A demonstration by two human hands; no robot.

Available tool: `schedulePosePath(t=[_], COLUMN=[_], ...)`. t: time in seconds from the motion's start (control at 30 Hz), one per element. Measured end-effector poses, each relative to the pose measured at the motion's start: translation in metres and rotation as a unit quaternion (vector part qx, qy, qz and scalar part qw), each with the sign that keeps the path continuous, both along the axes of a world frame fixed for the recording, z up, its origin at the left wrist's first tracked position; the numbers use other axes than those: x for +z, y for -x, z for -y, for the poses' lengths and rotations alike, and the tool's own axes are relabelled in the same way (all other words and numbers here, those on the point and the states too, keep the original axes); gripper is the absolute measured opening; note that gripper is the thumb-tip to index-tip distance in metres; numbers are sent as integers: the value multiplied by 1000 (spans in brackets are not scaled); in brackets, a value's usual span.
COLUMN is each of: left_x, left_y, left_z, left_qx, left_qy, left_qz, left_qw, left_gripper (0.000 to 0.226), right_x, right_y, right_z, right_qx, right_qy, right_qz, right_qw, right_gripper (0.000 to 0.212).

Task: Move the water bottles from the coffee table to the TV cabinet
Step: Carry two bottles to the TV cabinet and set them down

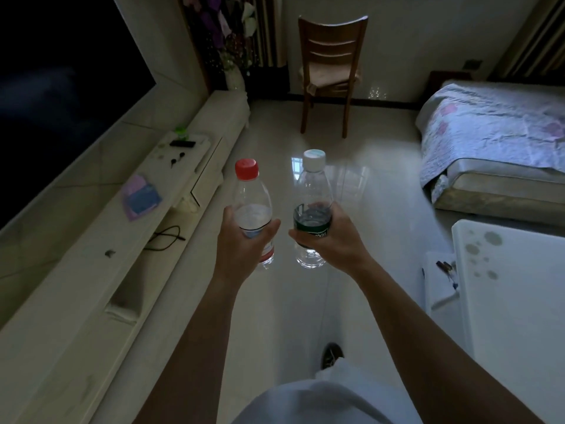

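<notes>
My left hand (241,249) grips a clear water bottle with a red cap (252,194) around its label, holding it upright over the floor. Beside it, my right hand (333,240) grips a clear bottle with a white cap and green label (313,185), also upright. The two bottles stand a hand's width apart in the air. The long cream TV cabinet (101,270) runs along the left, just left of my left hand. The white coffee table (513,286) is at the right edge, behind my right arm.
On the cabinet top lie a pink and blue card (140,197), a black cable (166,237), a dark remote (182,143) and small items. A dark TV screen (61,87) hangs above. A wooden chair (331,71) stands ahead; a covered sofa (495,133) sits right.
</notes>
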State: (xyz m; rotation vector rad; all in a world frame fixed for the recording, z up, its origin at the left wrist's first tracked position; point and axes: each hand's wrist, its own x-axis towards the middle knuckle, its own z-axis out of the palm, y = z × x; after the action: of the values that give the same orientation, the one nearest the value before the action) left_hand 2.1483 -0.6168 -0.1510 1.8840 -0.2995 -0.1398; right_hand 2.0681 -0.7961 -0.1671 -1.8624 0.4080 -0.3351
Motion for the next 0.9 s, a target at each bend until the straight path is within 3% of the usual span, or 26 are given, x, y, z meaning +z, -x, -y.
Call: schedulePosePath(t=[0.2,0.43,0.9], left_x=[17,11,-1], left_y=[-49,-101,-302], left_z=[77,122,228], left_qx=[6,10,20], left_qy=[4,-13,21], left_qz=[8,-8,14], left_qw=[1000,1000,999], left_gripper=[80,70,60], right_x=[10,5,16], right_y=[-50,-105,-310], right_z=[72,124,233], right_qx=[-1,-12,16], right_qy=[-19,-36,45], right_qz=[20,18,0], right_qw=[1000,999,999], right_gripper=[70,68,69])
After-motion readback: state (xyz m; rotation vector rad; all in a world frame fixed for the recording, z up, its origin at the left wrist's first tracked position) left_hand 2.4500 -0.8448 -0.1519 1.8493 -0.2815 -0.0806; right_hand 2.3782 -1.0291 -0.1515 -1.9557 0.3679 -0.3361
